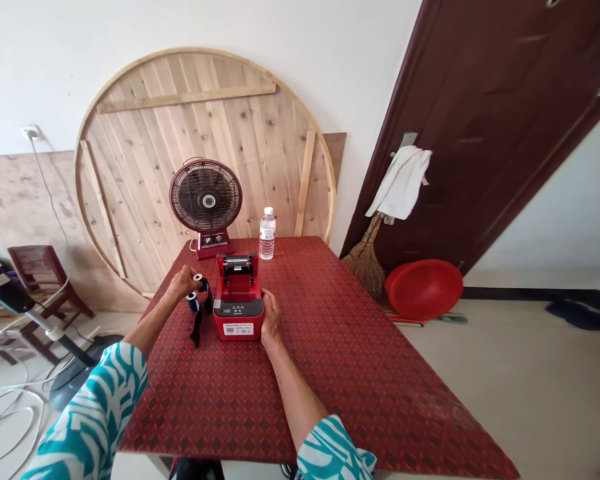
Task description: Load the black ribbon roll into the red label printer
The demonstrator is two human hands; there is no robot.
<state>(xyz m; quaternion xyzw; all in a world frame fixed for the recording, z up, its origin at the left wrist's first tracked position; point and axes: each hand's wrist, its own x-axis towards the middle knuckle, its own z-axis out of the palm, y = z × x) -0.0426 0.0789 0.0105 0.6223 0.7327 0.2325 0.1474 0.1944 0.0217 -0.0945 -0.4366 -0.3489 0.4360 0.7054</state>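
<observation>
Left hand [184, 283] seems to pinch far ribbon roll [199, 279]; near roll [193, 303] just bodyward of those fingers. Open red printer [238, 319] to their right, front-to-back axis pointing away; right hand [271, 319] nearer, against its side, finger spread can't tell.

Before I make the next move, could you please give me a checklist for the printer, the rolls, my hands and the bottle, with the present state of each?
1. Lid of the red printer raised: ok.
2. Right hand steadying the printer: ok, it rests against its right side.
3. Left hand at the black rolls: ok, its fingers are at the upper one.
4. Film wound up neatly: not ok, a loose dark strip trails below the lower roll.
5. Bottle upright, capped and apart from the printer: ok.
6. Printer switched off: cannot tell.
</observation>
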